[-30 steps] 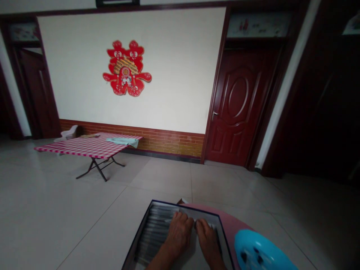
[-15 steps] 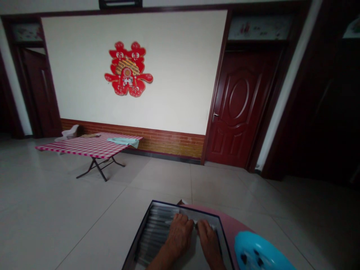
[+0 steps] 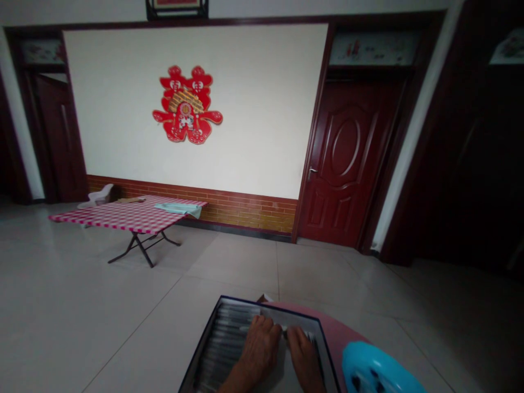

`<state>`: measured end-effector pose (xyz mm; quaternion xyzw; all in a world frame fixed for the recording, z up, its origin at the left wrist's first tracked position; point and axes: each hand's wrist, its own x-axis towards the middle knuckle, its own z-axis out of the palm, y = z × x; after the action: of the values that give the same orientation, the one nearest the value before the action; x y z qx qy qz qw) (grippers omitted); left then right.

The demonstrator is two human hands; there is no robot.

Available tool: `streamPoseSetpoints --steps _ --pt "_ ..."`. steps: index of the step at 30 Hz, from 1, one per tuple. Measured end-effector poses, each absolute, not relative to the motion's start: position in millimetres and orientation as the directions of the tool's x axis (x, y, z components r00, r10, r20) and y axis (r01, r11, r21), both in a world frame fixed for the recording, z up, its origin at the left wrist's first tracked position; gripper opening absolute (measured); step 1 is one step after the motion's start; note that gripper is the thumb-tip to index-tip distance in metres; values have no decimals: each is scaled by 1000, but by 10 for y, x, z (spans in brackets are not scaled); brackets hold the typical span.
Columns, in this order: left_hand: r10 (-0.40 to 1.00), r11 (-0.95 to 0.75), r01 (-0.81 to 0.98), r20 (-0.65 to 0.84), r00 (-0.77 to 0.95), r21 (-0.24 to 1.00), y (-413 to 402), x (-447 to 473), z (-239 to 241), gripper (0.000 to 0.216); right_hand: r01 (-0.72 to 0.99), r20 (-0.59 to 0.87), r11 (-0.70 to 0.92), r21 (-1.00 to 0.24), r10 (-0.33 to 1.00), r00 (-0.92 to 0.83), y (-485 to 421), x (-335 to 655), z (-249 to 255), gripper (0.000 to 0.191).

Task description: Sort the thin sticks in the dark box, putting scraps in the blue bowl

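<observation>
My left hand (image 3: 262,344) and my right hand (image 3: 303,352) are close together over a shallow, dark-rimmed box (image 3: 213,314). The fingers of both are curled in on a slender pen-like item (image 3: 284,332). A short dark piece of it shows between the hands, and a pale end appears to stick out left of my left fingers. Most of it is hidden by the fingers. Along the box's left side lie several dark slender pieces (image 3: 225,344) in a row, blurred. More thin dark pieces (image 3: 311,337) show by the right wall, partly behind my right hand.
The box sits on a pink round surface (image 3: 335,327). At its right stands a blue basin-like container (image 3: 380,363) with dark items in it. Farther off are a folding table (image 3: 126,215) with a checked cover, a white wall with a red ornament (image 3: 186,106), and a red door (image 3: 344,164).
The view has tilted up slightly, so the scene sits a little lower. Both hands keep nearly the same pose over the box, fingers still closed together.
</observation>
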<state>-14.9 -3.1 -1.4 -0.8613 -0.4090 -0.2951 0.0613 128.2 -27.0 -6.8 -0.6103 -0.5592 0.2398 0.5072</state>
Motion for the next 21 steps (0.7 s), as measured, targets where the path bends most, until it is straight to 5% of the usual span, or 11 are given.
streamPoseSetpoints --steps 21 --pt "666 -661 740 554 500 127 8 -127 -122 10 581 292 124 -804 935 204 -272 1245 -73 37"
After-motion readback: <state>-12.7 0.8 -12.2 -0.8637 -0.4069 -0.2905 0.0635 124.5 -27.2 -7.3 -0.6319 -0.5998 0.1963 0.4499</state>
